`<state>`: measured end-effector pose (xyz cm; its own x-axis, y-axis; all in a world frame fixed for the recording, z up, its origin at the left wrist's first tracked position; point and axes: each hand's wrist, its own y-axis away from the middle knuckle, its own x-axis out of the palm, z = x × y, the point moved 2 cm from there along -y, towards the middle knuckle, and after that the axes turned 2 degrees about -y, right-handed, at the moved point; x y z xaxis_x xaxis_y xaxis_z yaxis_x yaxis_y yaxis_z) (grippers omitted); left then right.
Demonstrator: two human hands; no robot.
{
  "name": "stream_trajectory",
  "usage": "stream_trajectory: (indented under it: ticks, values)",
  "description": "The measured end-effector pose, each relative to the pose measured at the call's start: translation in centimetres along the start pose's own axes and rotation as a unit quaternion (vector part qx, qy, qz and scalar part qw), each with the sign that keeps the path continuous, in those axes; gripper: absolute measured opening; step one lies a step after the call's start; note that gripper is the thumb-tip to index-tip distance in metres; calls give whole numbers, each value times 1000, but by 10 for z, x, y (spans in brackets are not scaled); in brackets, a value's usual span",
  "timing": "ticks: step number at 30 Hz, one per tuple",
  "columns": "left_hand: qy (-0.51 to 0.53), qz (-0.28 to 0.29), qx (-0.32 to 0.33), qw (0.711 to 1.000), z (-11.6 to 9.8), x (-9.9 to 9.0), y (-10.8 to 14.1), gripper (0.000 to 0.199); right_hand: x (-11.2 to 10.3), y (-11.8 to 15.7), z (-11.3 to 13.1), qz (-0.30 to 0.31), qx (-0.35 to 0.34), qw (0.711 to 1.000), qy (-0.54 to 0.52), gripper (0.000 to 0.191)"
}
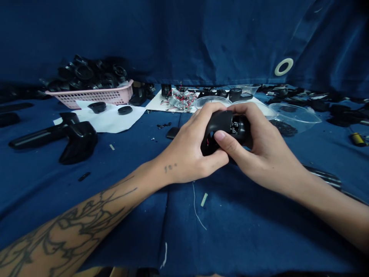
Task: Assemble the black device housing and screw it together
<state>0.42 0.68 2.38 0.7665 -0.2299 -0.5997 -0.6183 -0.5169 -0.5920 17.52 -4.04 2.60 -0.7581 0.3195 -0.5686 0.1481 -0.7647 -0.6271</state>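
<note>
Both hands are curled around one black casing: the left hand (191,148) holds its left end, and the right hand (263,150) holds its right end, where white printed marks show. The fingers are bent only as much as the round body permits; most fingertips are hidden behind it. The black casing (219,121) is in the middle of the view, in front of the person, over the blue cloth (138,215); I cannot tell whether its underside touches the cloth. The right thumb lies beside an opening, and inside this opening a bit of red wire (208,141) is visible.

From here, I judge, the wire could be pinched if the two ends are pressed together while it lies near the edge. The smooth surface could also slip if the hands press unevenly.

Just beyond the left hand lies a flat black piece (172,132), with tiny dark parts (163,125) near it; a careless wrist might scatter them. Behind the hands are small motors (183,100) with red wires, and at the right a clear bowl (309,113). Farther left stands a pink basket (92,98), heaped with black parts.
</note>
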Motion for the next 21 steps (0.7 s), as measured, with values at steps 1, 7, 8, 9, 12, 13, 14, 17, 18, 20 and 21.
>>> stream_trajectory:
  ticks: [1,7,8,9,12,13,14,17,18,20,21]
  values:
    - [-2,0,0,1000,0,0,0,60,0,0,0,0,0,1000,0,40]
    - [-8,-3,3,1000,0,0,0,58,-1,0,-1,4,4,1000,3,41]
    - [-8,-2,4,1000,0,0,0,58,-1,0,0,4,4,1000,5,41]
    - [-7,0,4,1000,0,0,0,59,-1,0,0,4,5,1000,7,41]
    - [-1,4,3,1000,0,0,0,59,-1,0,0,5,6,1000,11,42]
    - [1,3,2,1000,0,0,0,59,-1,0,0,4,7,1000,12,42]
    - [2,4,0,1000,0,0,0,60,-1,0,0,4,9,1000,13,42]
    - [4,5,-3,1000,-1,-1,0,61,0,1,0,3,11,1000,14,42]
    - [4,6,-4,1000,-1,-1,0,61,0,1,0,2,11,1000,13,42]
    - [6,7,-6,1000,-1,-1,-1,61,0,1,-1,2,10,1000,13,44]
    - [8,7,-7,1000,-1,-1,-1,61,0,1,-1,2,11,1000,13,45]
